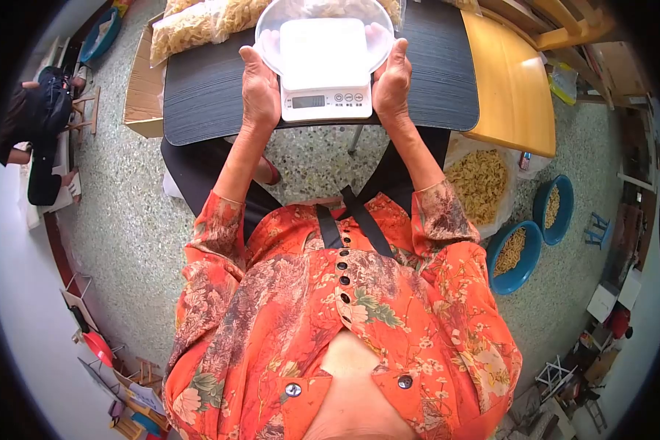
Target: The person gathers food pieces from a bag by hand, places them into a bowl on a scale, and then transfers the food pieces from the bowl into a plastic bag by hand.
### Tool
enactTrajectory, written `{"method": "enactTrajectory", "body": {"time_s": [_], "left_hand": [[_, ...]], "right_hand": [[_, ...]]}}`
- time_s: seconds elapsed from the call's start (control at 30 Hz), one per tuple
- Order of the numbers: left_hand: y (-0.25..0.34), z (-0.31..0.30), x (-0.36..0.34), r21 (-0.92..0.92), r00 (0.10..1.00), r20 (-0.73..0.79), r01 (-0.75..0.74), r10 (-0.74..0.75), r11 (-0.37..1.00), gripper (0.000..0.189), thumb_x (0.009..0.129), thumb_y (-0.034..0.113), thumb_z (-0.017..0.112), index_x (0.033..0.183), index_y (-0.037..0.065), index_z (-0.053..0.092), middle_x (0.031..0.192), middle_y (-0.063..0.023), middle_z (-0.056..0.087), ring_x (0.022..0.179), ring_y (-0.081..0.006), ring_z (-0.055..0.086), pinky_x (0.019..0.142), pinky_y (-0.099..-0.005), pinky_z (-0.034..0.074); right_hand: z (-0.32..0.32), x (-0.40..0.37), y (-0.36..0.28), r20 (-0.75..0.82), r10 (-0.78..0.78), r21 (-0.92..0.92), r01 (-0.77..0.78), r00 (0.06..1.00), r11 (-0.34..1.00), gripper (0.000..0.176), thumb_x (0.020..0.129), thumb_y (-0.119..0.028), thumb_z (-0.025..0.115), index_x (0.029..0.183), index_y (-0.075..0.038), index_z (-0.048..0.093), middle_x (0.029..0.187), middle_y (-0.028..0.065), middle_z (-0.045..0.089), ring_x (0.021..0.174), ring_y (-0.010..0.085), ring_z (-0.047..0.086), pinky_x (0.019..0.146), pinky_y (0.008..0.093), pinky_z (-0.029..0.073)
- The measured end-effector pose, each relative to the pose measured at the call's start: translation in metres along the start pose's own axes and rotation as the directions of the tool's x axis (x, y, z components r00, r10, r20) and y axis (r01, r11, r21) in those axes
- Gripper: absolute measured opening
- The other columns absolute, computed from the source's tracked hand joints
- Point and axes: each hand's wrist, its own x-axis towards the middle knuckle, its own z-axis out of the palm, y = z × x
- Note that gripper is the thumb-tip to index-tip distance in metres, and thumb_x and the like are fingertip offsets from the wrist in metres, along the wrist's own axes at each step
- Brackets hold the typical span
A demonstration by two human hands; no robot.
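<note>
Close to the front edge of the dark table [209, 92] is a white digital kitchen scale [326, 105] with a small display and several round buttons. A clear round plastic bowl [383, 55] overlaps its square white platform. On the bowl's left side, my left hand [260, 88] grips with the thumb up near the rim, its fingertips showing through the plastic. My right hand [393, 82] holds the opposite side the same way. Nothing shows inside the bowl.
Clear bags of dried pasta-like pieces [191, 33] lie at the table's far side. A cardboard box [145, 84] stands left, a yellow wooden board [510, 81] right. On the floor are an open bag of pieces [480, 183] and blue basins [515, 257]. A person [44, 132] is at far left.
</note>
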Motion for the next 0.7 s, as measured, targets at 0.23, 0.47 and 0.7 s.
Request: {"method": "enactTrajectory", "body": {"time_s": [0.23, 0.47, 0.7], "left_hand": [[-0.002, -0.002, -0.001, 0.011, 1.0, -0.005, 0.012, -0.012, 1.0, 0.093, 0.1, 0.069, 0.025, 0.158, -0.005, 0.016, 0.163, -0.0207, 0.025, 0.152, -0.03, 0.025, 0.125, -0.0412, 0.018], [-0.003, -0.001, -0.001, 0.001, 1.0, -0.019, 0.013, -0.013, 1.0, 0.094, 0.1, 0.069, 0.025, 0.157, -0.005, 0.017, 0.163, -0.0212, 0.026, 0.151, -0.0301, 0.026, 0.125, -0.0414, 0.018], [-0.003, 0.0, -0.002, 0.007, 1.0, -0.028, 0.009, -0.009, 1.0, 0.093, 0.101, 0.069, 0.026, 0.157, -0.005, 0.019, 0.162, -0.0213, 0.028, 0.151, -0.03, 0.026, 0.125, -0.0412, 0.018]], "right_hand": [[0.004, -0.004, 0.002, -0.004, 0.015, 0.025, -0.015, 1.0, 1.0, 0.069, 0.11, -0.051, 0.025, 0.137, 0.008, 0.048, 0.131, 0.0175, 0.062, 0.125, 0.0251, 0.06, 0.106, 0.0359, 0.048], [0.006, -0.007, 0.004, -0.099, -0.054, 0.034, 0.057, 0.994, 0.998, 0.066, 0.11, -0.056, 0.024, 0.077, -0.007, 0.054, 0.065, -0.0063, 0.035, 0.062, 0.0067, 0.031, 0.057, 0.029, 0.028], [0.009, -0.007, 0.004, -0.114, -0.06, 0.063, 0.067, 0.992, 0.996, 0.061, 0.11, -0.055, 0.026, 0.075, -0.01, 0.048, 0.066, -0.0077, 0.029, 0.062, 0.0071, 0.024, 0.057, 0.0287, 0.024]]}}
